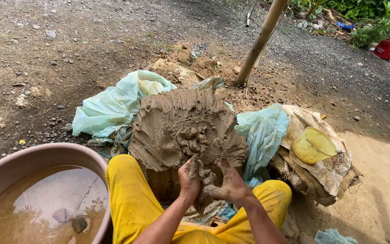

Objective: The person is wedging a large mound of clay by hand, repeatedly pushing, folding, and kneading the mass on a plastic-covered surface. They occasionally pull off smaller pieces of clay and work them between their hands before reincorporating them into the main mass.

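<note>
Your left hand (189,181) and right hand (231,184) dig curled fingers into the clay mound's (181,126) near edge, gripping wet clay; basin (37,156) left of mound, yellow cup (313,145) right.

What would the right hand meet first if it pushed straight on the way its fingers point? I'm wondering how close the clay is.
The right hand points up and left into the big mound of wet clay. It already touches the mound's near edge, so it would meet more clay.
</note>
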